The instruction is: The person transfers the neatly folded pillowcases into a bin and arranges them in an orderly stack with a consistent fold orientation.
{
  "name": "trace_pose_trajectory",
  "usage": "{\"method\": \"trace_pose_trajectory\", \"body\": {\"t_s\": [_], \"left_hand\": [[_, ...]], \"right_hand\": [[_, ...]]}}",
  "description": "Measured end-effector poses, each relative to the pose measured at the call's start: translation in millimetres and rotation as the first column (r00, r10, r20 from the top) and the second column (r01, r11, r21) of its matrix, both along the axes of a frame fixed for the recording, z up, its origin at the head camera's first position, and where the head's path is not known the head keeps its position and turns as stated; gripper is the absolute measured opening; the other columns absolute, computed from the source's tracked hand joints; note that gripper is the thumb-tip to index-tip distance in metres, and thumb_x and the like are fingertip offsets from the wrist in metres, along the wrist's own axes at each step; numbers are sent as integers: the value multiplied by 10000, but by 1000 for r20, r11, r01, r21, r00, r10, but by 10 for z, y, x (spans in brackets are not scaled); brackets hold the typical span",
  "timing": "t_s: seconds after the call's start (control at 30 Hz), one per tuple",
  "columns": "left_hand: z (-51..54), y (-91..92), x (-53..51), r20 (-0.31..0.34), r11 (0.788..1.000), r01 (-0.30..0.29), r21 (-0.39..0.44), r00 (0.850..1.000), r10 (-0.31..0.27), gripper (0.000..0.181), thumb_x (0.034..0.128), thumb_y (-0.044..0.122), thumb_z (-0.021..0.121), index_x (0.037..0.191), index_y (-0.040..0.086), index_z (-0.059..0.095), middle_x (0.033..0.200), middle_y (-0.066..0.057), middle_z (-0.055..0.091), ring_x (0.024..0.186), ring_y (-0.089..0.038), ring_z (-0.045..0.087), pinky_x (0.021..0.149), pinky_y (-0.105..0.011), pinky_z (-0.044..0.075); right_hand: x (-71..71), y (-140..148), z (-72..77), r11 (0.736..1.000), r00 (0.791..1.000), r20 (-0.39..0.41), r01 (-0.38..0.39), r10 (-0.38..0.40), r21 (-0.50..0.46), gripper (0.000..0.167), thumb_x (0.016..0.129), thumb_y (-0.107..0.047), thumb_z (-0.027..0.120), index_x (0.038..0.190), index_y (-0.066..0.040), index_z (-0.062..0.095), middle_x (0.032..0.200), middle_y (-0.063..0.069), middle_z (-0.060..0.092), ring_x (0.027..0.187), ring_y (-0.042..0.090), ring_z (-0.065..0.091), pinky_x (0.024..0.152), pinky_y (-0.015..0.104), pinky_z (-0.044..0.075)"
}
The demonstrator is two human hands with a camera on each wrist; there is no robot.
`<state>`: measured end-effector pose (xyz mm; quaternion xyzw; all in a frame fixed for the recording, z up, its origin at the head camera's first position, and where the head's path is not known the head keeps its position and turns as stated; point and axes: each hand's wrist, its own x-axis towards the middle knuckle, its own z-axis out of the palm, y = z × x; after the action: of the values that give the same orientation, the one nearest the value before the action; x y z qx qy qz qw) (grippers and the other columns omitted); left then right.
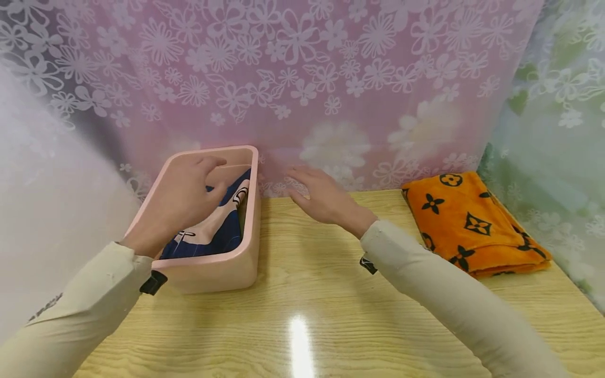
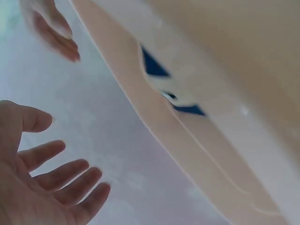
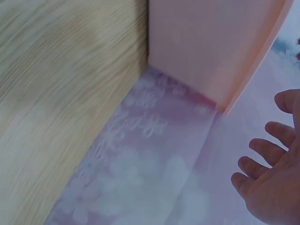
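A pink plastic bin (image 1: pixel 250 247) stands at the left of the table, with a navy and pale pink folded cloth (image 1: pixel 217 226) inside. Above the bin hovers my left hand (image 1: pixel 181 194), fingers spread and relaxed, holding nothing; it hides part of the bin and cloth. The left wrist view shows the same hand (image 2: pixel 51 173) beside the bin's rim (image 2: pixel 197 79). To the right of the bin, my right hand (image 1: pixel 326 197) is held over the table's back edge, fingers loosely extended and holding nothing. An orange cloth with black flower prints (image 1: pixel 454 220) lies folded at the right.
The light wood table (image 1: pixel 302 294) runs up to a pink flowered curtain (image 1: pixel 283 94) at the back. A green flowered curtain (image 1: pixel 562 157) borders the right side, and a pale white surface (image 1: pixel 56 168) the left.
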<state>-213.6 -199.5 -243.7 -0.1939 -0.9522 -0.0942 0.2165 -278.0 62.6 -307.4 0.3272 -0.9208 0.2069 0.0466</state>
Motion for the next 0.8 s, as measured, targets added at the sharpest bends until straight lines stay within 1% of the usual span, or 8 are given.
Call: {"method": "trace_pose_trajectory", "body": {"t_s": [0.03,0.1,0.2,0.27,0.4,0.47,0.57,0.8], "left_hand": [[-6,52,22,-50,999,18,-40,999,-20,392,933,264,533,1259,61,613,1238,-97,611,1171,-278,530,982,-432,397],[-8,149,73,-82,997,49,-65,995,-54,407,948,303,537,1293,93,594,1268,-75,597,1177,-256,534,983,-412,402],[-5,279,151,-27,999,44,-6,999,-44,467,971,349,512,1395,155,498,1375,-49,512,1237,-239,485,972,-428,412],[-15,356,198,-31,999,35,35,999,-34,469,975,359,503,1403,168,483,1397,-49,483,1146,-257,540,850,-431,476],[-110,528,254,-174,996,89,15,981,-85,427,948,309,544,1326,111,559,1337,-119,515,1017,-334,567,719,-456,485],[-175,626,279,-231,991,135,-2,964,-132,407,926,269,576,1277,63,588,1312,-174,520,1084,-384,528,811,-496,465],[-252,751,334,-261,987,155,-28,953,-157,411,915,271,591,1267,60,595,1343,-169,510,1185,-370,481,954,-514,400],[-407,999,450,-228,982,158,-107,957,-179,438,919,326,590,1295,102,589,1364,-148,502,1297,-344,394,1054,-507,308]], "right_hand": [[-7,53,-5,1000,1000,1,0,0,1,521,1016,-379,416,1494,-188,335,1539,33,277,1416,247,195,1132,416,167],[-14,166,-13,1000,1000,15,13,-13,3,529,1016,-368,425,1500,-181,320,1545,63,258,1422,273,168,1133,450,147],[-22,334,-41,999,999,26,44,-45,18,541,1014,-363,432,1505,-171,307,1549,84,241,1425,292,150,1128,485,140],[-22,445,-68,998,998,29,58,-59,25,553,1011,-372,442,1506,-167,304,1548,89,245,1426,295,145,1124,501,140],[-6,678,-127,996,996,36,78,-79,46,579,1004,-389,457,1512,-169,288,1555,87,223,1429,308,123,1117,529,132],[5,794,-146,994,995,28,90,-92,67,590,1003,-390,461,1515,-163,277,1557,96,213,1428,321,116,1115,538,126],[23,954,-166,988,994,-8,108,-107,113,600,1004,-396,456,1517,-149,270,1552,121,220,1421,341,132,1109,552,131],[77,1178,-214,969,989,-96,129,-111,210,605,1002,-409,456,1512,-133,286,1534,162,250,1414,371,132,1112,549,116]]}}
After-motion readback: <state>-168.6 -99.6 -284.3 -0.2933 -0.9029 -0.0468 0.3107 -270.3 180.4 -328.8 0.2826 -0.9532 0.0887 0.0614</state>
